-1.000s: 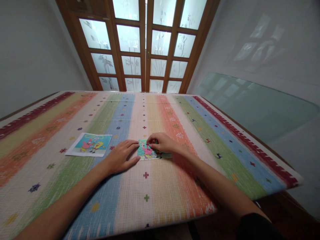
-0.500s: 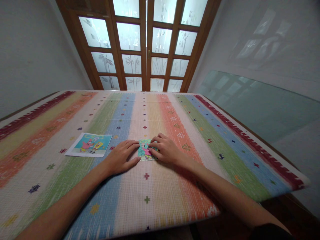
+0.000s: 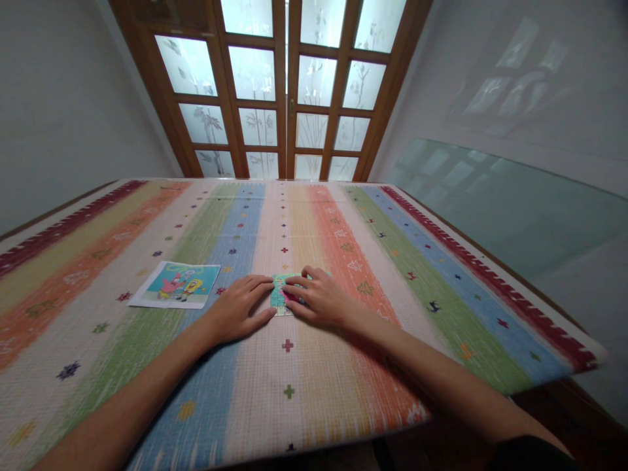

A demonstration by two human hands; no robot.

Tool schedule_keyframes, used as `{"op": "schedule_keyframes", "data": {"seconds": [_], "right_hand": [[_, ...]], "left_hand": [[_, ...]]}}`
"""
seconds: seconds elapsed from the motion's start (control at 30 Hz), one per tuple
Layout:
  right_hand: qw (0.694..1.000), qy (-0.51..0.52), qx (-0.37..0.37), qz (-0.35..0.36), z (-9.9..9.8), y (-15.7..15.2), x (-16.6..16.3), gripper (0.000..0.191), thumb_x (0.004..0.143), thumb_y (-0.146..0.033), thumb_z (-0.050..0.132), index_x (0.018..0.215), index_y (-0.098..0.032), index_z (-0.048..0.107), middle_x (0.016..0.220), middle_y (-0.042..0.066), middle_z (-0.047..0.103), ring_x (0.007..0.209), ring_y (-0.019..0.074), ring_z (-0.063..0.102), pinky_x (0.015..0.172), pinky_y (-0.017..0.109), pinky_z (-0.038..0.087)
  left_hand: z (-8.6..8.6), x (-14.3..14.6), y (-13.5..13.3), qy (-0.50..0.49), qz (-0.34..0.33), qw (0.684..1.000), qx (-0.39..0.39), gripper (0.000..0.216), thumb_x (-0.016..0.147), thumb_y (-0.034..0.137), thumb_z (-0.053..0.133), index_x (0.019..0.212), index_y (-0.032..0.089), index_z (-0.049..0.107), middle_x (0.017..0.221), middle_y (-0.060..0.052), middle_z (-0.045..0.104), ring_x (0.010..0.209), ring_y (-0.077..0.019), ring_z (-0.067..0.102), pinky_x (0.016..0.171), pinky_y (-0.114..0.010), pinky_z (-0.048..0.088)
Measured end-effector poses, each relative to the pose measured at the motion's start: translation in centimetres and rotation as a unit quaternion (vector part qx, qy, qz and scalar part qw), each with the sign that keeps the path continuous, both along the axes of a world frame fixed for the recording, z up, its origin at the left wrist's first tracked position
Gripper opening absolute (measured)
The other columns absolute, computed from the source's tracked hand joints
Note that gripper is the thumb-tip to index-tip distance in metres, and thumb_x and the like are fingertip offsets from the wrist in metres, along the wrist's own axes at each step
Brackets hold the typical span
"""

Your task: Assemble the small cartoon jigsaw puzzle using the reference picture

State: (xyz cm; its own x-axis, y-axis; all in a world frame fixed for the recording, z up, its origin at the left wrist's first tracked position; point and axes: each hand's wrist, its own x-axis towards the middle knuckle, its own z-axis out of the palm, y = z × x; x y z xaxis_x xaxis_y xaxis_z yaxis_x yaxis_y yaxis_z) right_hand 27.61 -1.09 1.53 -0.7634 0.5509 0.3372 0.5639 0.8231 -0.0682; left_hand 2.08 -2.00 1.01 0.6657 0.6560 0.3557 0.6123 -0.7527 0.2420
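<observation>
A small jigsaw puzzle (image 3: 277, 299) in teal and pink lies flat on the striped tablecloth. My left hand (image 3: 241, 306) rests at its left edge, fingers stretched out and thumb apart, the tips touching the border. Over the puzzle's middle and right side lies my right hand (image 3: 318, 297); its slightly bent fingers press on the pieces and cover much of the picture. No loose piece shows in either hand. To the left of my left hand is a printed cartoon picture (image 3: 179, 285) with a pink and a yellow figure on a teal ground.
The colourful striped tablecloth (image 3: 314, 386) covers the wide table. Behind it stand wooden doors with frosted panes (image 3: 257, 124). A pale glass panel (image 3: 490, 196) runs along the right wall, beyond the table's right edge.
My right hand has slid a little to the left across the puzzle, covering more of the pink figure. My left hand and the printed picture have stayed in place.
</observation>
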Motion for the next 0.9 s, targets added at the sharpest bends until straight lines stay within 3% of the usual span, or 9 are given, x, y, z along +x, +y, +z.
{"op": "schedule_keyframes", "data": {"seconds": [0.57,0.73,0.9], "right_hand": [[0.999,-0.037,0.017,0.003,0.6,-0.1,-0.8,0.028,0.102,-0.042,0.060,0.109,-0.017,0.070,0.118,0.010,0.067,0.102,0.0277,0.051,0.086,0.040,0.042],[0.999,-0.011,-0.029,0.013,0.4,0.0,-0.9,0.030,0.103,-0.043,0.060,0.111,-0.016,0.070,0.120,0.010,0.067,0.103,0.0271,0.052,0.093,0.041,0.043],[0.989,0.076,-0.130,0.011,0.2,1.4,0.9,0.036,0.103,-0.036,0.061,0.133,-0.016,0.063,0.127,0.010,0.065,0.116,0.0256,0.052,0.104,0.042,0.043]], "left_hand": [[0.0,0.0,0.0,-0.007,0.002,1.000,-0.007,0.037,0.098,0.042,0.054,0.128,0.021,0.062,0.132,-0.013,0.065,0.123,-0.0305,0.060,0.106,-0.050,0.048],[0.0,0.0,0.0,-0.009,0.000,1.000,-0.004,0.037,0.098,0.043,0.054,0.128,0.021,0.061,0.133,-0.013,0.065,0.124,-0.0300,0.060,0.106,-0.049,0.048],[-0.2,-0.1,0.1,-0.003,0.004,1.000,-0.010,0.037,0.099,0.044,0.054,0.127,0.021,0.061,0.133,-0.013,0.065,0.124,-0.0303,0.060,0.107,-0.050,0.048]]}}
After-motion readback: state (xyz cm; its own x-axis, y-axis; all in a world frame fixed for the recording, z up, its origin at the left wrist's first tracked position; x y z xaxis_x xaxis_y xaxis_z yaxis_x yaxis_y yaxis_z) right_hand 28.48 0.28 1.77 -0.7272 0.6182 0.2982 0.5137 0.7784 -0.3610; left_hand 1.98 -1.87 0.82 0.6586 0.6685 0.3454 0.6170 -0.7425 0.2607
